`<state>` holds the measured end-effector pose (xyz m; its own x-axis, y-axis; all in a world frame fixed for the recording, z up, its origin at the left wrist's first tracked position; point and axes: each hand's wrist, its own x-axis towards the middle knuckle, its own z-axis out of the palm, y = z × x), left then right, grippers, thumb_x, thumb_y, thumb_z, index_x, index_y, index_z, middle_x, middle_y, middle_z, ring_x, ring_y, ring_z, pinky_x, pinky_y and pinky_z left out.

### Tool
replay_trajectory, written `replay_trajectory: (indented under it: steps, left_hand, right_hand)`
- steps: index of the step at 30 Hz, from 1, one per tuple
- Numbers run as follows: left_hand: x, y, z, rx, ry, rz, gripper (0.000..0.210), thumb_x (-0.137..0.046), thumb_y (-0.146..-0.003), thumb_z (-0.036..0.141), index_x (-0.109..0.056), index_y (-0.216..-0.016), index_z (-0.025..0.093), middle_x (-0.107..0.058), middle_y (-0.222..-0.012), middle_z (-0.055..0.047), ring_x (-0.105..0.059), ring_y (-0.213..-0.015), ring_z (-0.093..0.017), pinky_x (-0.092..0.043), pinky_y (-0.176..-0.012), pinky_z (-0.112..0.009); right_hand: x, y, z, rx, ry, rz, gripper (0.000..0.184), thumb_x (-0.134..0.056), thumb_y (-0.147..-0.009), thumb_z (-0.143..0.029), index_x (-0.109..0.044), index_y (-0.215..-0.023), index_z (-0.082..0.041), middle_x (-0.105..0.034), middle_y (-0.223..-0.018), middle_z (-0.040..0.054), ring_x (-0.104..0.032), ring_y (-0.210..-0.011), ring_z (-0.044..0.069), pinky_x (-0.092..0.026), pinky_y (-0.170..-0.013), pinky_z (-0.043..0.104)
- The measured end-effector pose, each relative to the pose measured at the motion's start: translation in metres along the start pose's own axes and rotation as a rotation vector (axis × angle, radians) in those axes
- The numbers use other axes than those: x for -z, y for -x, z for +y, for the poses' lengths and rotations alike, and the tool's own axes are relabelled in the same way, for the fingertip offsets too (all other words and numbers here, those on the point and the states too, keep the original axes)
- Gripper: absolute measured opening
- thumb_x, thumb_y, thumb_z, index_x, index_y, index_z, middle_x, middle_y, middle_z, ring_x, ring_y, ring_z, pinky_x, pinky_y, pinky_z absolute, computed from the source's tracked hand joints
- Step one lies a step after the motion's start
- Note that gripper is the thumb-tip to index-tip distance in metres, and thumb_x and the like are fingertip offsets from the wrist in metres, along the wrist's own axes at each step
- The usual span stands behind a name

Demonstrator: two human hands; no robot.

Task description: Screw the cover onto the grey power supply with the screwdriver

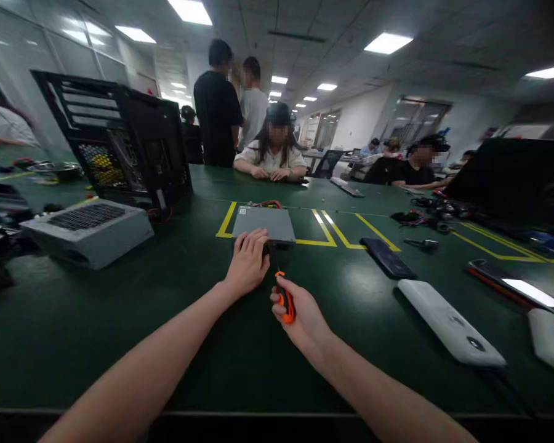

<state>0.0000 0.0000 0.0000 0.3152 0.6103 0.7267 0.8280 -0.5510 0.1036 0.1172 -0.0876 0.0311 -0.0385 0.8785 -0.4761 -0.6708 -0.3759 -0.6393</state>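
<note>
A grey power supply (270, 224) lies on the green table in front of me, with colored cables behind it. My left hand (248, 261) grips its near left edge, the fingers over the top and the thumb down by the front face. In my right hand (300, 311) is a screwdriver (285, 301) with an orange and black handle. Its shaft points away from me toward the front face of the power supply. Whether the tip touches a screw is too dark to tell.
At the left stand a black computer case (124, 141) and another power supply (92, 231). To the right lie a dark phone (388, 257), a white power bank-like object (450, 320) and tangled cables (418, 215). A person (274, 147) sits across the table (203, 363).
</note>
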Motion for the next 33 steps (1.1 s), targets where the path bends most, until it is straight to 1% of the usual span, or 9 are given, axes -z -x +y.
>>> replay_trajectory:
  steps: [6, 9, 13, 16, 20, 25, 27, 29, 33]
  left_hand:
    - [0.0011, 0.0007, 0.0001, -0.001, 0.020, 0.009, 0.034, -0.043, -0.080, 0.017, -0.041, -0.114, 0.017, -0.047, -0.127, -0.010, -0.036, -0.124, -0.021, -0.021, -0.106, -0.043]
    - [0.0020, 0.0006, 0.0002, -0.003, 0.022, 0.008, 0.034, -0.043, -0.080, 0.017, -0.041, -0.114, 0.017, -0.047, -0.127, -0.009, -0.036, -0.124, -0.021, -0.020, -0.106, -0.043]
    - [0.0028, 0.0006, -0.0001, -0.002, 0.022, 0.003, 0.033, -0.042, -0.081, 0.017, -0.041, -0.114, 0.016, -0.047, -0.127, -0.010, -0.036, -0.124, -0.021, -0.020, -0.106, -0.043]
    - [0.0025, 0.0006, -0.0005, -0.009, 0.021, 0.003, 0.033, -0.043, -0.081, 0.018, -0.041, -0.113, 0.016, -0.047, -0.128, -0.010, -0.035, -0.125, -0.021, -0.020, -0.106, -0.043]
    - [0.0019, 0.0009, -0.0005, -0.002, 0.023, 0.008, 0.033, -0.043, -0.080, 0.017, -0.041, -0.113, 0.016, -0.047, -0.128, -0.010, -0.035, -0.125, -0.021, -0.020, -0.106, -0.043]
    - [0.0018, 0.0011, -0.0003, 0.000, 0.021, 0.004, 0.033, -0.043, -0.081, 0.017, -0.041, -0.114, 0.016, -0.047, -0.127, -0.009, -0.035, -0.124, -0.020, -0.020, -0.107, -0.042]
    - [0.0022, 0.0009, -0.0002, -0.004, 0.018, 0.002, 0.034, -0.043, -0.080, 0.017, -0.041, -0.114, 0.016, -0.047, -0.127, -0.009, -0.035, -0.124, -0.020, -0.020, -0.107, -0.042]
    - [0.0028, 0.0007, 0.0002, -0.003, 0.016, 0.002, 0.034, -0.044, -0.080, 0.017, -0.041, -0.114, 0.016, -0.047, -0.127, -0.010, -0.035, -0.124, -0.020, -0.020, -0.106, -0.042]
    - [0.0042, 0.0005, 0.0013, -0.005, 0.015, 0.003, 0.034, -0.044, -0.080, 0.018, -0.041, -0.114, 0.016, -0.047, -0.127, -0.010, -0.036, -0.124, -0.021, -0.021, -0.106, -0.042]
  right_hand:
    - [-0.0008, 0.0000, -0.0018, -0.072, 0.021, -0.051, 0.018, -0.042, -0.086, -0.020, -0.054, -0.076, -0.010, -0.051, -0.059, 0.0012, -0.046, -0.044, 0.005, -0.036, -0.037, 0.013]
    - [0.0007, -0.0014, -0.0014, -0.095, 0.034, -0.063, 0.021, -0.040, -0.087, -0.022, -0.056, -0.080, -0.009, -0.050, -0.060, 0.0016, -0.046, -0.044, 0.005, -0.035, -0.036, 0.014]
    - [0.0018, -0.0017, -0.0007, -0.066, 0.029, -0.043, 0.011, -0.048, -0.083, -0.022, -0.053, -0.080, -0.013, -0.051, -0.062, 0.0007, -0.045, -0.045, 0.005, -0.030, -0.033, 0.012]
    - [0.0014, -0.0009, 0.0000, -0.041, 0.023, -0.028, 0.005, -0.055, -0.078, -0.017, -0.050, -0.076, -0.014, -0.051, -0.063, 0.0001, -0.046, -0.047, 0.005, -0.030, -0.034, 0.011]
    - [0.0009, -0.0006, -0.0007, -0.039, 0.011, -0.029, 0.004, -0.050, -0.080, -0.014, -0.050, -0.076, -0.014, -0.051, -0.064, -0.0003, -0.045, -0.046, 0.004, -0.031, -0.036, 0.011]
    - [0.0007, -0.0015, -0.0026, -0.110, 0.044, -0.048, 0.017, -0.043, -0.085, -0.022, -0.056, -0.083, -0.010, -0.052, -0.064, 0.0022, -0.047, -0.048, 0.006, -0.040, -0.041, 0.015]
    - [0.0011, -0.0022, -0.0024, -0.126, 0.056, -0.060, 0.022, -0.040, -0.086, -0.024, -0.057, -0.085, -0.010, -0.051, -0.063, 0.0025, -0.047, -0.047, 0.006, -0.038, -0.039, 0.015]
    - [0.0020, -0.0032, -0.0014, -0.118, 0.057, -0.065, 0.022, -0.041, -0.086, -0.025, -0.057, -0.085, -0.011, -0.051, -0.062, 0.0019, -0.046, -0.046, 0.006, -0.034, -0.036, 0.014]
    - [0.0042, -0.0051, 0.0014, -0.070, 0.055, -0.055, 0.007, -0.052, -0.080, -0.020, -0.053, -0.080, -0.013, -0.051, -0.064, 0.0002, -0.046, -0.047, 0.005, -0.030, -0.035, 0.012]
